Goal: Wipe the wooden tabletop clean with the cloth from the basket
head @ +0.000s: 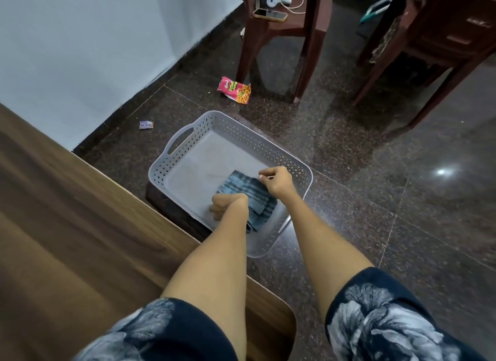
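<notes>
A grey perforated basket stands on the dark floor beside the wooden tabletop. In its near right part lies a folded blue-grey checked cloth. Both my arms reach down into the basket. My left hand is curled on the cloth's near left edge. At the cloth's far right corner my right hand pinches the fabric with curled fingers. The lower part of the cloth is hidden behind my left forearm.
A pink snack packet and a small purple wrapper lie on the floor beyond the basket. A brown stool with a phone stands farther back. Dark wooden furniture is at the upper right. A white wall runs along the left.
</notes>
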A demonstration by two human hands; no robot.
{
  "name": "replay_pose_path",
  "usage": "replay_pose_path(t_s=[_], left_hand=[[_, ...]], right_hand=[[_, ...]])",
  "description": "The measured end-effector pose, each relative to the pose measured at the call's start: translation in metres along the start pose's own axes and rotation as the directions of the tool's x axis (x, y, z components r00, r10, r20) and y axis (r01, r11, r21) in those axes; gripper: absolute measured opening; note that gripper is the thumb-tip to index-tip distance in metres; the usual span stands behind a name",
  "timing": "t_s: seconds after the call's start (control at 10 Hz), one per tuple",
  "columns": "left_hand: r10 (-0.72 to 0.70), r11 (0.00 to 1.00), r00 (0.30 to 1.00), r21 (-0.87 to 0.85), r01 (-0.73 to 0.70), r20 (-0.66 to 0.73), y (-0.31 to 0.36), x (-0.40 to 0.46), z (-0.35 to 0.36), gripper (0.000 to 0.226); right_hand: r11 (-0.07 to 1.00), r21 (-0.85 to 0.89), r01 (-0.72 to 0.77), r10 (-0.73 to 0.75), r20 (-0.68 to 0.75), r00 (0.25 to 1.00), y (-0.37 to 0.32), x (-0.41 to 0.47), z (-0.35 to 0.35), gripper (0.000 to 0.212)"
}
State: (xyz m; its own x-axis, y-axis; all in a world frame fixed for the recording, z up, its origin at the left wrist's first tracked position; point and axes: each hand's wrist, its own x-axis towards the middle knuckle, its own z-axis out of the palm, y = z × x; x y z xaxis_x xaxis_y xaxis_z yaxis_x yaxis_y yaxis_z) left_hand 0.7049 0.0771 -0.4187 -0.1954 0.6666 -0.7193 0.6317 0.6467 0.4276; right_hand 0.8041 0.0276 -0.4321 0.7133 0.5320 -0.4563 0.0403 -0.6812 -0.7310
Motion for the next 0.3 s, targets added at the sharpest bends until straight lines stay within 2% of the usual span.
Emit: replay_pose_path(t_s=[0.1, 0.2, 0.3], left_hand=[[0.225, 0.967, 0.971, 0.107, -0.233, 0.081, 0.005, -0.012, -0.013, 0.038], [0.441, 0.808, 0.857, 0.298, -0.508, 0.266, 0.01, -0.025, -0.03, 0.036], [0.538, 0.654, 0.749, 0.368, -0.661, 0.388, 0.018, -0.048, -0.056, 0.035]], right_hand=[[1.0, -0.006, -0.013, 0.013, 0.011, 1.0, -0.011, -0.014, -0.007, 0.032], [1.0, -0.014, -0.002, 0.002, 0.026, 1.0, -0.019, -0.025, -0.012, 0.037], [0.999, -0.035, -0.001, 0.002, 0.021, 1.0, -0.037, -0.041, -0.019, 0.02]])
